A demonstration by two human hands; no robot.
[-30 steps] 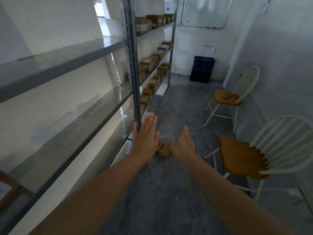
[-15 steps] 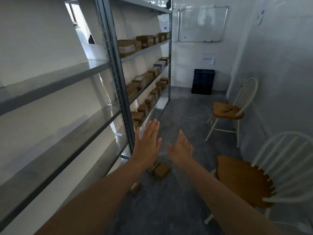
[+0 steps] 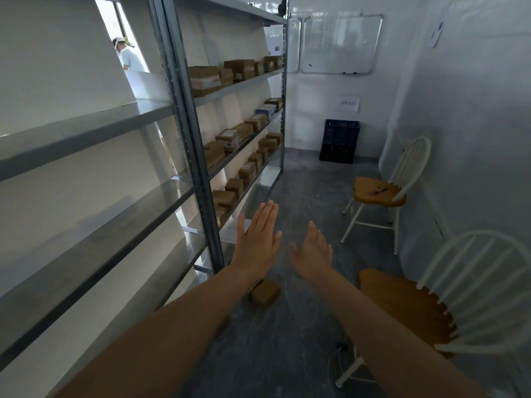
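Hands are stretching forward over the aisle in the head view. The left hand [image 3: 257,242] is hovering flat, back up, fingers straight and pressed together, thumb out, holding nothing; it is showing just beside the upright of the rack [image 3: 198,179]. The right hand [image 3: 311,252] is floating close beside it, fingers relaxed and a little spread, gripping nothing. The box [image 3: 265,291], small and brown, is lying on the floor [image 3: 287,354] below the two wrists, partly hidden by the left forearm, with neither hand touching it.

The rack is running along the left edge of the aisle, its shelf lips jutting toward the left arm, and its far bays are carrying rows of cartons [image 3: 230,139]. The near chair [image 3: 402,303] is crowding the right edge, its seat just beside the right forearm; the far chair [image 3: 379,192] is standing against the right wall. Between rack and chairs a strip of grey floor is running through to the back wall, where a dark crate [image 3: 340,140] is sitting.

The whiteboard [image 3: 342,44] is hanging above the crate, with a paper sign [image 3: 349,103] between them. The sign's writing is showing too small to read, and the carton labels are blurring likewise. A printed sheet [image 3: 228,234] is lying on the lowest shelf, also unreadable.
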